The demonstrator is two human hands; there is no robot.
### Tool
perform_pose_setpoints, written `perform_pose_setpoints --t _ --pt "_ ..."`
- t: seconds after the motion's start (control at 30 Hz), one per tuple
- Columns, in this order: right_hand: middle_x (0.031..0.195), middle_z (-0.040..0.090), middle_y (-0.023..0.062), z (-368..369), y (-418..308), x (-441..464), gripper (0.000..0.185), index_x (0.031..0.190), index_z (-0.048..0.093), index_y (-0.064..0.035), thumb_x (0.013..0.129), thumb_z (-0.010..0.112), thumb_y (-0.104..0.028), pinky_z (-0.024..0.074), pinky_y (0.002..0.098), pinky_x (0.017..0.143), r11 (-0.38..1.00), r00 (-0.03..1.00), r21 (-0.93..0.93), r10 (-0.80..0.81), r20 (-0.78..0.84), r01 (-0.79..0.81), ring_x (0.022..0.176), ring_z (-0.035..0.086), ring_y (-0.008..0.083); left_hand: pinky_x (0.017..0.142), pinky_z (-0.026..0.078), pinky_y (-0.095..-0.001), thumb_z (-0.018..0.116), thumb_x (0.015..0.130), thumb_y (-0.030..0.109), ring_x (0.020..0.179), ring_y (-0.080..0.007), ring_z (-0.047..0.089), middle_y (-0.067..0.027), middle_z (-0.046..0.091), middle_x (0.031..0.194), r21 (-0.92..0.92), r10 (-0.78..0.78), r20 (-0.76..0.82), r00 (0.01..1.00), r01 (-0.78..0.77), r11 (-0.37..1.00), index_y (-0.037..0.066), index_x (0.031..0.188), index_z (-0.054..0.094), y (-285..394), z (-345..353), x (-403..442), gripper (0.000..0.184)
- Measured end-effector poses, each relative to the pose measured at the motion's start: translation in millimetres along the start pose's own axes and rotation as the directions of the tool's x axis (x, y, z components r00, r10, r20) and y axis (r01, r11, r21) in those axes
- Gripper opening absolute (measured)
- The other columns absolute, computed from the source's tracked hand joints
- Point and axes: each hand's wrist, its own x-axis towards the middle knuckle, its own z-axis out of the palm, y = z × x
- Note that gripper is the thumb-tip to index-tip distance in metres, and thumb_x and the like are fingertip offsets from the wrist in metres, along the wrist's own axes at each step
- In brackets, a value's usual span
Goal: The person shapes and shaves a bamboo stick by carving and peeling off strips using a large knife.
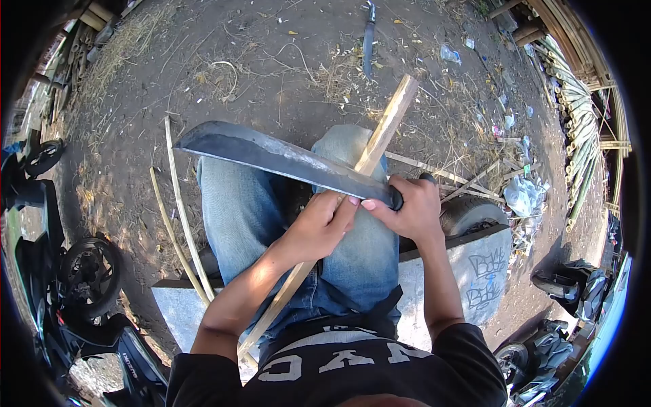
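Note:
Across my lap runs a long wooden stick (388, 125), slanting from lower left to upper right, its far end pale and freshly cut. My left hand (321, 227) is wrapped round it near my knees. In my right hand (411, 207) is the dark handle of a machete (271, 154). Its broad blade points left and lies over the stick just beyond my left hand. The blade covers part of the stick, and my right fingers hide most of the handle.
On the ground ahead lies a second knife (369, 41). Two thin sticks (178, 183) lean at my left. Motorbikes (88, 278) stand at left and lower right. A bamboo pile (576, 122) and plastic litter (523, 197) are at right. I sit on a grey slab (488, 271) with writing.

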Motion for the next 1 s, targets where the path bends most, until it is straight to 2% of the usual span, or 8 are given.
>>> perform_pose_setpoints --t 0.07,0.2,0.27,0.4,0.83,0.9,0.97,1.0 --pt "0.054 0.058 0.0147 -6 -4 0 0.065 0.075 0.069 -0.0016 0.072 0.076 -0.066 0.0479 0.0410 0.054 0.999 0.999 0.011 0.035 0.032 -0.036 0.053 0.062 0.0358 0.052 0.041 -0.0334 0.044 0.108 0.020 0.054 -0.0125 0.048 -0.0037 0.048 0.062 0.002 -0.052 0.008 0.999 0.052 0.999 0.000 0.097 0.052 -2 -2 -1 0.024" --pt "0.054 0.057 0.0136 -7 6 3 0.065 0.074 0.069 -0.0029 0.068 0.078 -0.067 0.0461 0.0415 0.054 1.000 1.000 -0.022 0.006 0.015 -0.005 0.052 0.060 0.0347 0.054 0.042 -0.0342 0.045 0.108 0.019 0.056 -0.0132 0.049 -0.0046 0.049 0.064 0.086 0.011 0.018 1.000 -0.012 0.996 0.000 0.100 0.053 -3 -1 4 0.023" --pt "0.054 0.056 0.0134 -8 17 12 0.065 0.073 0.068 -0.0031 0.067 0.079 -0.067 0.0448 0.0417 0.053 0.999 0.999 -0.008 -0.053 -0.007 0.053 0.051 0.059 0.0345 0.056 0.044 -0.0346 0.044 0.109 0.020 0.058 -0.0135 0.050 -0.0054 0.050 0.067 0.108 0.136 -0.039 0.990 -0.131 0.986 -0.001 0.105 0.054 -6 3 6 0.023" --pt "0.054 0.055 0.0132 1 34 16 0.065 0.070 0.064 -0.0035 0.067 0.078 -0.067 0.0426 0.0417 0.053 0.990 0.985 -0.013 -0.139 -0.099 0.138 0.051 0.057 0.0346 0.058 0.046 -0.0354 0.044 0.109 0.022 0.059 -0.0154 0.053 -0.0070 0.052 0.067 0.179 0.121 -0.014 0.993 -0.116 0.977 -0.003 0.111 0.053 4 1 12 0.027" --pt "0.052 0.051 0.0135 1 61 27 0.070 0.067 0.061 -0.0037 0.073 0.069 -0.073 0.0421 0.0449 0.053 0.994 0.978 0.008 -0.105 -0.179 0.108 0.051 0.055 0.0369 0.058 0.047 -0.0358 0.043 0.109 0.027 0.059 -0.0167 0.056 -0.0080 0.056 0.067 0.151 0.024 -0.034 0.999 -0.019 0.988 -0.003 0.117 0.051 14 4 8 0.032" --pt "0.053 0.051 0.0139 0 69 31 0.072 0.067 0.061 -0.0029 0.073 0.067 -0.075 0.0427 0.0445 0.054 0.993 0.976 0.011 -0.116 -0.182 0.120 0.052 0.056 0.0374 0.042 0.036 -0.0250 0.041 0.110 0.030 0.046 -0.0063 0.044 0.0011 0.046 0.062 0.118 0.068 -0.059 0.996 -0.061 0.991 0.002 0.106 0.052 8 6 10 0.030" --pt "0.054 0.057 0.0137 -3 80 36 0.075 0.064 0.063 -0.0016 0.079 0.065 -0.075 0.0469 0.0435 0.057 0.993 0.964 -0.112 -0.061 -0.257 0.033 0.054 0.061 0.0358 0.041 0.036 -0.0248 0.041 0.110 0.030 0.046 -0.0060 0.043 0.0016 0.046 0.062 0.091 0.070 -0.038 0.997 -0.066 0.994 0.002 0.105 0.051 0 4 4 0.030" --pt "0.058 0.059 0.0176 -12 92 46 0.075 0.068 0.066 -0.0001 0.083 0.061 -0.074 0.0484 0.0453 0.062 0.975 0.936 -0.016 0.208 -0.283 -0.222 0.061 0.064 0.0381 0.040 0.036 -0.0245 0.040 0.110 0.030 0.045 -0.0057 0.042 0.0020 0.045 0.062 0.061 0.072 -0.018 0.997 -0.071 0.996 0.002 0.105 0.051 -3 3 -1 0.030"
